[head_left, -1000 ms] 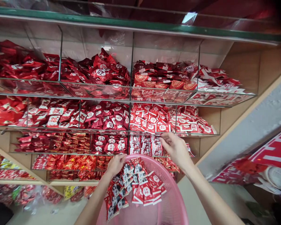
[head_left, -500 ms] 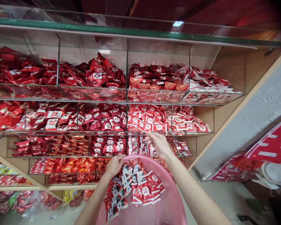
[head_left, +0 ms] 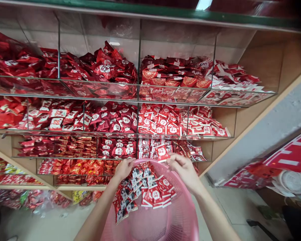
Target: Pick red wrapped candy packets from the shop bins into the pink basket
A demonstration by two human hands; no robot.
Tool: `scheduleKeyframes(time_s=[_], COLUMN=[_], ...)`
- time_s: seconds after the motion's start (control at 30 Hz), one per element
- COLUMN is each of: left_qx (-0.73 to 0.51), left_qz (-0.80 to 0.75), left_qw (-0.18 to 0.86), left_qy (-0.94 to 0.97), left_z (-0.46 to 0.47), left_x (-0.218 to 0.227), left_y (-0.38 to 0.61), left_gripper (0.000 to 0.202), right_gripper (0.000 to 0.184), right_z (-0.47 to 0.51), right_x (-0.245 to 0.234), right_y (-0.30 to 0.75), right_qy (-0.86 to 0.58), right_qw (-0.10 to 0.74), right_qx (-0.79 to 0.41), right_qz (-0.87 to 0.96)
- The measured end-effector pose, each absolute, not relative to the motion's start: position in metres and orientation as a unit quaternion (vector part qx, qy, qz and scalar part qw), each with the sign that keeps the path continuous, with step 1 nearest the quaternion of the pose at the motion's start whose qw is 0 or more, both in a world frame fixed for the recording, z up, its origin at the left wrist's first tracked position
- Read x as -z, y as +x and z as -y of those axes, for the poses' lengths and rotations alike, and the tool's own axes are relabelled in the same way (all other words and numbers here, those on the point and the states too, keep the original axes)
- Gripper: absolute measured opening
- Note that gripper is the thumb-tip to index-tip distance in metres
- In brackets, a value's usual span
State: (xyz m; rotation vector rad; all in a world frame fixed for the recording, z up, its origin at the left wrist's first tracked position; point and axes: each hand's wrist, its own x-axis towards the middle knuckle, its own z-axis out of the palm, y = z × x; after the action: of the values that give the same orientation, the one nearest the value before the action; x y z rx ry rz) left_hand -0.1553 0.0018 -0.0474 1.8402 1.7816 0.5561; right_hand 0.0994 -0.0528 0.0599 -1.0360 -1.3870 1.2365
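Note:
My left hand (head_left: pixel 123 168) grips the far rim of a pink plastic basket (head_left: pixel 180 217) that holds a heap of small red and white candy packets (head_left: pixel 145 192). My right hand (head_left: pixel 184 169) hovers over the basket's far edge, fingers pinched on one red packet with a white label (head_left: pixel 162 152). Just beyond it are glass shelf bins full of the same red packets (head_left: pixel 163 124).
Tiered glass bins of red wrapped sweets (head_left: pixel 102 70) fill the wall in front, with glass dividers (head_left: pixel 138 83) and a green top rail (head_left: pixel 140 11). A wooden side panel (head_left: pixel 261 67) closes the shelf on the right. Red printed boxes (head_left: pixel 288 157) lie lower right.
My right hand has drawn back from the shelf bin toward the basket, now holding a red packet. My left hand has stayed on the basket rim.

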Motion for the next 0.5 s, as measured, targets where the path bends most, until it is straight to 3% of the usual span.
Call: scheduleKeyframes(time_s=[0.13,0.27,0.33,0.5], left_qx=[-0.201,-0.207,-0.203,-0.192], left_qz=[-0.665,-0.657,-0.661,-0.67], left_qw=[0.257,0.255,0.257,0.26], left_qy=[0.672,0.678,0.676,0.668], left_z=[-0.002,-0.002,-0.001,-0.001], left_x=[0.051,0.05,0.049,0.047], left_y=[-0.155,-0.154,-0.154,-0.154], left_gripper=[0.042,0.043,0.042,0.041], right_gripper=[0.023,0.018,0.016,0.014], right_z=[0.064,0.064,0.063,0.066], right_x=[-0.005,0.037,0.044,0.041], right_y=[0.101,0.106,0.109,0.108], right_qy=[-0.501,-0.6,-0.627,-0.654], right_qw=[0.377,0.303,0.277,0.234], right_qx=[-0.56,-0.443,-0.399,-0.451], right_qz=[0.541,0.592,0.608,0.561])
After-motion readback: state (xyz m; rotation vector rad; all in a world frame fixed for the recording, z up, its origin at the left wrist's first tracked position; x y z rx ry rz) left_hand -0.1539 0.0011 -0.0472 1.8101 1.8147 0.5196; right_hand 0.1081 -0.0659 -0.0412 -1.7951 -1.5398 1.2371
